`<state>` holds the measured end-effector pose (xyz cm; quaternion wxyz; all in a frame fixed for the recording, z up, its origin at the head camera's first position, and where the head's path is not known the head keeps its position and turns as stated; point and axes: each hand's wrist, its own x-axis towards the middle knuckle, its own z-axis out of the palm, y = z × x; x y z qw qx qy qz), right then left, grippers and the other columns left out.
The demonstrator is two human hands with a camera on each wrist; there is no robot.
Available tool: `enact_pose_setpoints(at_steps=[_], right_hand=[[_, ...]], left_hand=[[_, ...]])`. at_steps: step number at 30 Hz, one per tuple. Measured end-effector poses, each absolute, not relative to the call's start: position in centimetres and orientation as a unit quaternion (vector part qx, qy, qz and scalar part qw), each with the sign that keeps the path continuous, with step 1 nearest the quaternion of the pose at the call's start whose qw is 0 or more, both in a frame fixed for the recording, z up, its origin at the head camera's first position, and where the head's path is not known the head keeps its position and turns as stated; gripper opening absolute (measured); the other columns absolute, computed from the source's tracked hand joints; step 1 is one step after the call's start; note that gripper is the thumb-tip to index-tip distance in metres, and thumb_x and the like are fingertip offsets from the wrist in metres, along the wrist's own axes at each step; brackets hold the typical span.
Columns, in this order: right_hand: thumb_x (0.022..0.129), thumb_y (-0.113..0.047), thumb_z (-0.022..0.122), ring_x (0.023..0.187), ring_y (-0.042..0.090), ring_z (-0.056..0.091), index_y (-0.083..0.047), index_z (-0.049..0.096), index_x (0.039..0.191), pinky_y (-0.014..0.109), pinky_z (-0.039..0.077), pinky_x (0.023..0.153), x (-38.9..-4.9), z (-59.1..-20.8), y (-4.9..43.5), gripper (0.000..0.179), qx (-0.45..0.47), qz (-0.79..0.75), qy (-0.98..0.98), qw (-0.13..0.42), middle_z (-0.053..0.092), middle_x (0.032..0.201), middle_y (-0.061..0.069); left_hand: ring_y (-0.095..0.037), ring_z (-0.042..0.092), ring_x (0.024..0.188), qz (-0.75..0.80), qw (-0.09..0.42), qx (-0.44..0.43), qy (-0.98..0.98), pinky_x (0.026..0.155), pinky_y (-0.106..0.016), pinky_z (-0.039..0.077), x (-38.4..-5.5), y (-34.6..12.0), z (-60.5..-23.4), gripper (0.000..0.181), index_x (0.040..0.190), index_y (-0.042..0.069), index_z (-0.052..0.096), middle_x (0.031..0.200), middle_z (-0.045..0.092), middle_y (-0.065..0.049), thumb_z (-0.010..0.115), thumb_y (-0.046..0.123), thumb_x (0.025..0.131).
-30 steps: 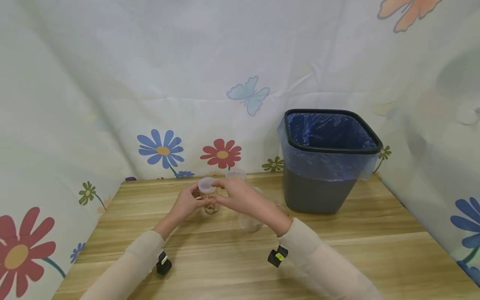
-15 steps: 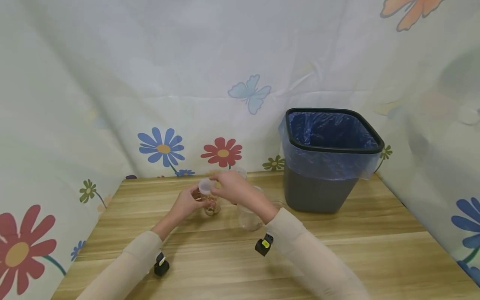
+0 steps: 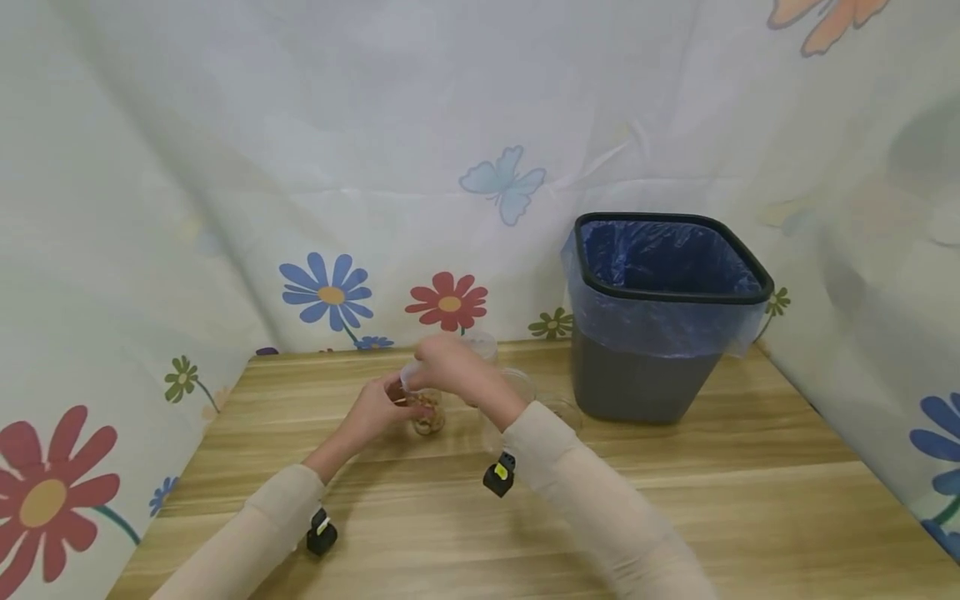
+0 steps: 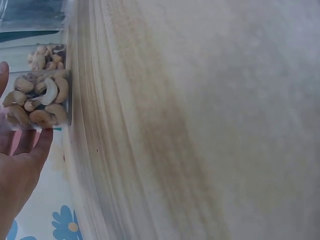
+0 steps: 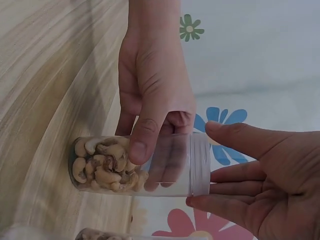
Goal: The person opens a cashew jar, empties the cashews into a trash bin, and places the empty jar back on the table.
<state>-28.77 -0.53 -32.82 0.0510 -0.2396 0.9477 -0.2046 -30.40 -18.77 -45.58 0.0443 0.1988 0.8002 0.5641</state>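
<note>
Cashew jar [image 5: 105,170] sits gripped in left hand [image 5: 155,92], right hand [image 5: 275,175] pinching lid [image 5: 201,162], partly hidden in head view.

I observe by left wrist feed: left hand [image 4: 21,175] grips a clear jar [image 4: 44,102] of cashews, base toward the wood-grain tabletop [image 4: 165,130]. I record a second nut-filled container [image 4: 46,57] behind it, and a blue flower [image 4: 64,222] below.

A plain, cream-coloured fabric left sleeve [image 3: 255,525] and a matching right sleeve [image 3: 592,500] stop short of the bare left hand [image 3: 375,407] and bare right hand [image 3: 454,367]. The small, boxy black left wrist camera [image 3: 321,540] and similar right wrist camera [image 3: 497,482] show yellowish markings [image 3: 501,472].
</note>
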Motion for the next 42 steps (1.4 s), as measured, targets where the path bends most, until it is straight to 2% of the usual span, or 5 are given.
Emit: enact_pose_setpoints(at_steps=[3,12,26,36,42], right_hand=[[0.086,-0.031,0.083,0.057,0.011,0.039,-0.01,0.064,0.074,0.023,0.034,0.054,-28.9,-32.7,-1.5,0.031,-0.237,-0.174,0.955,0.041,0.043,0.061,-0.005],[0.082,-0.023,0.088,0.063,0.01,0.052,-0.012,0.072,0.089,0.02,0.044,0.058,-28.5,-32.3,-3.0,0.02,-0.24,-0.104,0.965,0.017,0.062,0.072,-0.004],[0.079,-0.02,0.089,0.066,0.011,0.052,-0.01,0.073,0.089,0.022,0.044,0.06,-29.3,-31.7,-2.9,0.021,-0.277,-0.074,0.958,0.025,0.065,0.076,-0.003],[0.081,-0.014,0.084,0.05,0.009,0.03,-0.011,0.068,0.068,0.022,0.03,0.048,-30.0,-31.6,-2.1,0.021,-0.301,-0.102,0.945,0.073,0.036,0.054,-0.005],[0.083,-0.019,0.083,0.05,0.007,0.033,-0.012,0.073,0.074,0.021,0.03,0.049,-30.4,-31.3,-1.6,0.015,-0.346,-0.078,0.931,0.086,0.042,0.054,-0.006]], left_hand=[[-0.024,0.071,0.108,0.57,0.043,0.196,0.797,0.083,-0.026,0.057,-30.3,-18.9,-45.5,0.06,0.136,0.006,0.062,0.126,0.069,-0.016,0.087,0.014,0.082],[-0.017,0.069,0.105,0.562,0.033,0.193,0.804,0.083,-0.023,0.055,-30.5,-18.7,-45.4,0.056,0.129,0.004,0.066,0.118,0.072,-0.011,0.089,0.013,0.079],[-0.022,0.069,0.107,0.536,0.035,0.174,0.825,0.081,-0.026,0.056,-30.5,-18.7,-44.8,0.058,0.127,0.009,0.067,0.117,0.071,-0.007,0.092,0.02,0.076],[-0.021,0.07,0.106,0.505,0.045,0.176,0.844,0.083,-0.029,0.056,-30.9,-18.6,-44.7,0.05,0.115,0.012,0.074,0.11,0.075,-0.002,0.094,0.03,0.073],[-0.019,0.068,0.096,0.489,0.05,0.18,0.852,0.079,-0.031,0.054,-31.3,-18.6,-44.9,0.044,0.106,0.013,0.075,0.101,0.075,0.0,0.094,0.032,0.071]])
